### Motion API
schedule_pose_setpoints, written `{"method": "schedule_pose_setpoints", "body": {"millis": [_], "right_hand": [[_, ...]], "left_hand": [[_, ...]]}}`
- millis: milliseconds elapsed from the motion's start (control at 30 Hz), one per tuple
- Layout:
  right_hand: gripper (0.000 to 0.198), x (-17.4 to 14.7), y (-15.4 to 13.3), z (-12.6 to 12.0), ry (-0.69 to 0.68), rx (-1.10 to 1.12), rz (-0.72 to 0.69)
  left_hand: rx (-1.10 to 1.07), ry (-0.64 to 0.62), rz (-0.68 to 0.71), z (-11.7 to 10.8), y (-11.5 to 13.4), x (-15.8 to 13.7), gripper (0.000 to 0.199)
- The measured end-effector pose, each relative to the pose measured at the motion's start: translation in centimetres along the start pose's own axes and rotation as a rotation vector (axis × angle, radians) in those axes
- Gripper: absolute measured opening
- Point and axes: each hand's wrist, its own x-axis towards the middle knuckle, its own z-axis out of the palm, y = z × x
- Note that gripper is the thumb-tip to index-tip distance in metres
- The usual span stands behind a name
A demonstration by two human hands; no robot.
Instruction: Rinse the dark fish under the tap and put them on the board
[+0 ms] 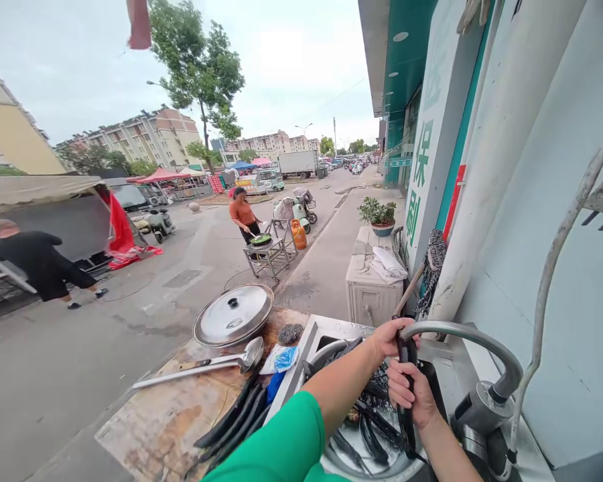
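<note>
Over the steel sink (315, 333) at the street edge, I see both hands working under the curved grey metal tap spout (475, 337). My right hand (411, 393) is clenched around a long, dark, glossy strip (407, 408) that hangs down into the round steel basin (366, 468); its fingers wrap fully over it. My left hand (388, 337), at the end of the green sleeve (281, 445), is closed on the upper end of the same strip, just beneath the spout, thumb and fingers pinched tight. More dark strips (376, 428) lie in the basin below, touching one another. To the left, on the worn wooden board (165, 422), rest a long steel ladle (206, 365), a round steel pot lid (234, 314) and a grey scouring pad (290, 332). A few dark strips (231, 422) lie across the board's near edge beside the sink.
</note>
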Motion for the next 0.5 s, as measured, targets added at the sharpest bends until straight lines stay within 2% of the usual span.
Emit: {"method": "schedule_pose_setpoints", "body": {"millis": [33,67,167,200,233,267,300,333,433,467,500], "right_hand": [[0.042,0.0,0.1,0.1,-0.006,0.023,0.003],[0.041,0.2,0.4,0.1,0.055,-0.016,-0.009],[0.035,1.1,2.5,-0.4,0.439,-0.377,-0.091],[0.034,1.4,3.5,-0.7,0.545,-0.488,-0.128],[0.035,1.6,4.3,-1.1,0.600,-0.549,-0.152],[0.037,1.7,4.9,-1.4,0.592,-0.550,-0.148],[0.042,1.8,5.3,-1.8,0.522,-0.497,-0.109],[0.049,1.7,5.4,-2.2,0.406,-0.404,-0.056],[0.065,1.3,4.4,-3.4,0.015,-0.039,0.008],[0.066,1.3,4.0,-3.7,-0.056,0.043,-0.004],[0.066,1.3,3.7,-3.9,-0.073,0.079,-0.010]], "left_hand": [[0.020,0.092,0.062,-0.2,0.4,0.1,0.023],[0.035,0.205,0.144,-0.4,0.6,0.3,0.022],[0.127,0.600,0.397,-1.0,0.1,1.0,0.028],[0.195,0.695,0.457,-1.2,-0.3,1.1,0.031],[0.282,0.753,0.507,-1.4,-0.7,1.2,0.032],[0.364,0.755,0.532,-1.6,-1.2,1.1,0.032],[0.417,0.677,0.506,-1.9,-1.6,1.0,0.031],[0.428,0.529,0.419,-2.1,-2.0,0.8,0.030],[0.301,-0.005,0.016,-2.5,-2.9,0.4,0.025],[0.263,-0.108,-0.063,-2.6,-3.1,0.4,0.025],[0.255,-0.130,-0.077,-2.6,-3.3,0.5,0.027]]}}
